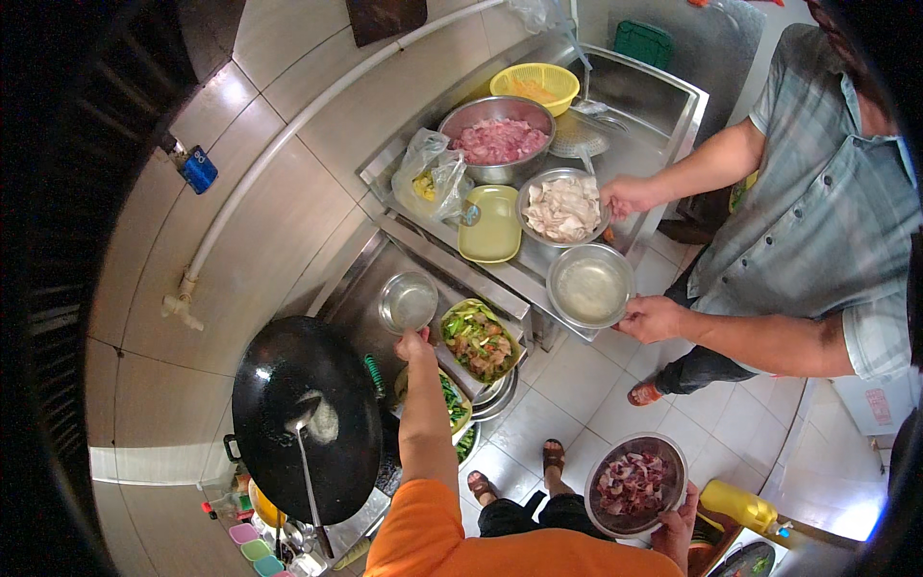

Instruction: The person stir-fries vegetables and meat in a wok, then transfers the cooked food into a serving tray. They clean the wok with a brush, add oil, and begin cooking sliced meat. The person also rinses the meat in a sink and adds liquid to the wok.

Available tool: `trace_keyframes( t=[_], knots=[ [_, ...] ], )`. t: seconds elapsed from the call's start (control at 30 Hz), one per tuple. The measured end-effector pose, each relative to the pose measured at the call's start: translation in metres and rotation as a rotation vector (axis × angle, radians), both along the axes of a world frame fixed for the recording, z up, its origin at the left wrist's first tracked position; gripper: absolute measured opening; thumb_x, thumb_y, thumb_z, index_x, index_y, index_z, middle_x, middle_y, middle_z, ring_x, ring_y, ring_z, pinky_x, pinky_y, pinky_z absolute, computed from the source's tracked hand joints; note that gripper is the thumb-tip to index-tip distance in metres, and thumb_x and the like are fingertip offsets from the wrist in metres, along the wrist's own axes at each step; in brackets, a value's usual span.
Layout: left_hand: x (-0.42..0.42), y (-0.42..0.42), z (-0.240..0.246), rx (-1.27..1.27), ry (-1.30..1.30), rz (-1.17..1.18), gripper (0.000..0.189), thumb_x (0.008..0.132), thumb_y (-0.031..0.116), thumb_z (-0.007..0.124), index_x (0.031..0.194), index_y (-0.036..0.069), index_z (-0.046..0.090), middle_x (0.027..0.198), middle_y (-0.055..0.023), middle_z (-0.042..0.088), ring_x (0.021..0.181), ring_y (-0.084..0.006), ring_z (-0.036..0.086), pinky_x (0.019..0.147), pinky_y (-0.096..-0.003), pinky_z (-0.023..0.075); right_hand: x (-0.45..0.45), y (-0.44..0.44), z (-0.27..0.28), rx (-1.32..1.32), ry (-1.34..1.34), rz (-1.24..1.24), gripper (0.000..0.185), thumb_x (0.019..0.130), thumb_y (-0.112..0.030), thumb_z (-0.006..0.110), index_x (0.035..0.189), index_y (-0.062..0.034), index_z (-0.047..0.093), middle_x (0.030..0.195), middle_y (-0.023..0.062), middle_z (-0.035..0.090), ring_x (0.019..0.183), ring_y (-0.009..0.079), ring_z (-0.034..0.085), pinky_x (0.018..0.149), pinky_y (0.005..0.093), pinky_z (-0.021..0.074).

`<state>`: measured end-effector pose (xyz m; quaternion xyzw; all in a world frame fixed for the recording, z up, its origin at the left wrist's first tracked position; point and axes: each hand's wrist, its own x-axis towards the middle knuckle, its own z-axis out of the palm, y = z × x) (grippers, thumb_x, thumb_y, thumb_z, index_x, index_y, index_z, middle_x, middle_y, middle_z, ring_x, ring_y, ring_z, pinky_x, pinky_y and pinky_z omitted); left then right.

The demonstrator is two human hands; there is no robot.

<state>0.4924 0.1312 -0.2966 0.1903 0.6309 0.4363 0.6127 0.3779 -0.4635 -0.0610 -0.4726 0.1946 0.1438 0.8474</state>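
My left hand grips the near rim of a small steel bowl over the steel counter. The bowl looks empty or holds a little clear liquid; I cannot tell which. Low on the right, my right hand holds a steel bowl by its edge, with dark red sliced meat inside. Left of my left arm sits a black wok, a ladle resting in it beside a pale patch of fat or liquid. A dish of meat and chopped greens stands right of my left hand.
A co-worker's hands hold a bowl of pale slices and a bowl of cloudy liquid. Raw meat fills a large basin behind an oval yellow-green dish. A yellow bottle lies near my right hand.
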Motion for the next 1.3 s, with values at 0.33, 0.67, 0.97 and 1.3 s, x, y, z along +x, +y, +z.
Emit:
trace_keyframes(
  t=[0.33,0.67,0.97,1.3],
  knots=[
    [-0.002,-0.049,0.081,0.142,-0.183,-0.026,0.038,0.084,-0.005,0.056,0.111,0.004,0.031,0.099,-0.0184,0.056,0.067,-0.0267,0.061,0.051,-0.0367,0.0589,0.019,0.009,0.008,0.047,0.064,0.069,0.068,0.065,0.009,0.053,0.128,-0.0098,0.039,0.114,0.0130,0.060,0.104,0.0259,0.061,0.090,0.0391,0.0531],
    [-0.034,-0.120,0.171,0.287,-0.134,-0.449,0.021,0.080,-0.006,0.055,0.086,0.004,0.038,0.073,-0.0127,0.056,0.050,-0.0233,0.059,0.040,-0.0360,0.0570,0.036,-0.006,0.006,0.093,-0.044,0.128,0.069,0.065,0.011,0.054,0.129,-0.0093,0.039,0.111,0.0134,0.062,0.098,0.0254,0.064,0.083,0.0373,0.0562],
    [0.020,-0.158,0.218,0.377,-0.040,-0.782,0.009,0.083,-0.002,0.054,0.084,0.000,0.046,0.072,-0.0110,0.058,0.048,-0.0220,0.060,0.040,-0.0322,0.0562,0.041,-0.018,0.016,0.125,-0.027,0.121,0.070,0.064,0.014,0.050,0.129,-0.0074,0.039,0.109,0.0136,0.062,0.096,0.0237,0.064,0.080,0.0349,0.0564],
    [0.105,-0.155,0.213,0.676,0.154,-0.913,0.014,0.081,-0.004,0.057,0.080,0.000,0.043,0.076,-0.0088,0.051,0.047,-0.0204,0.057,0.033,-0.0338,0.0533,0.038,-0.034,0.015,0.117,-0.005,0.065,0.069,0.064,0.014,0.049,0.129,-0.0083,0.039,0.110,0.0138,0.061,0.097,0.0241,0.064,0.080,0.0358,0.0569]
  ],
)
